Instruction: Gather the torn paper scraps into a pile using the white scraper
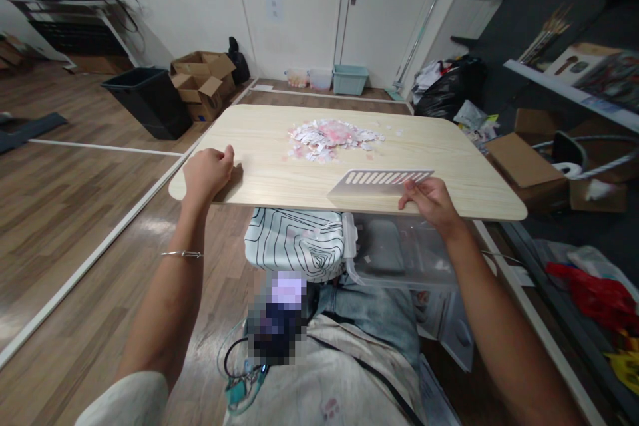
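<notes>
On a pale wooden tabletop (269,180) lies a loose heap of small white and pink paper-like flakes (332,136), with a few stray bits around it. My right hand (432,203) pinches the right end of a thin white slotted scraper (357,188). The scraper stands tilted near the table's front edge, its lower edge at the wood and the heap beyond it. My left hand (207,173) is curled into a fist at the table's left front, apart from the flakes. Nothing shows sticking out of that fist.
Below the front edge are a patterned white container (294,239) and a clear plastic bin (399,253). A black trash bin (150,100) and open cardboard boxes (204,80) stand at the back left. Another open box (529,153) is near the table's right end.
</notes>
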Motion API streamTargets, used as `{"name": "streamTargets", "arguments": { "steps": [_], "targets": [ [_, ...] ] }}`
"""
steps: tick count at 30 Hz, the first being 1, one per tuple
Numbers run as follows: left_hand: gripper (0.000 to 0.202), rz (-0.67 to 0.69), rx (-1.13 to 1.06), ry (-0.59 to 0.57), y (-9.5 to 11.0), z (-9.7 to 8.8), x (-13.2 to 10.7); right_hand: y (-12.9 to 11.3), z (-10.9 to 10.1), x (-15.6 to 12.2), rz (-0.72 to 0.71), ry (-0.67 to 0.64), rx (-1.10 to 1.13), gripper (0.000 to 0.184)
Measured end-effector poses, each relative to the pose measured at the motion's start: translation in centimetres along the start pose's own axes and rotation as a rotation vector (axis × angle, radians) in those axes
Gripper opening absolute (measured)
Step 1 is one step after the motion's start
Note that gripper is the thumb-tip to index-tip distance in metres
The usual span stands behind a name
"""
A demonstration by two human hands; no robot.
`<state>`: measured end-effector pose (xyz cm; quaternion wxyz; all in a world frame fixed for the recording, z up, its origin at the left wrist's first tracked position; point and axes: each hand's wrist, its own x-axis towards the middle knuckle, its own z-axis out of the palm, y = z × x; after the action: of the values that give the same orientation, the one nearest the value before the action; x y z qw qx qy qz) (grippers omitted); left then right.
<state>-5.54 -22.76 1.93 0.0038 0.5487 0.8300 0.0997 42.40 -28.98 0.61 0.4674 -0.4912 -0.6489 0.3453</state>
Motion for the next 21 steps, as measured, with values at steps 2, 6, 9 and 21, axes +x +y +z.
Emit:
{"name": "streamTargets", "arguments": {
  "steps": [2,6,9,21],
  "targets": [
    [0.078,0.003,0.002,-0.015,0.14,-0.22,-0.12,0.01,0.04,0.02,0.003,-0.005,-0.003,0.092],
    [0.079,0.0,-0.006,-0.023,0.2,-0.3,-0.26,-0.02,0.13,0.11,0.007,-0.003,-0.002,0.094],
    [0.081,-0.004,0.004,-0.012,0.09,-0.02,-0.2,-0.16,0.1,0.11,0.007,-0.008,-0.006,0.094],
    [0.079,0.0,0.0,0.015,-0.11,0.32,0.1,-0.34,0.3,0.0,-0.004,0.021,0.026,0.094]
  ]
}}
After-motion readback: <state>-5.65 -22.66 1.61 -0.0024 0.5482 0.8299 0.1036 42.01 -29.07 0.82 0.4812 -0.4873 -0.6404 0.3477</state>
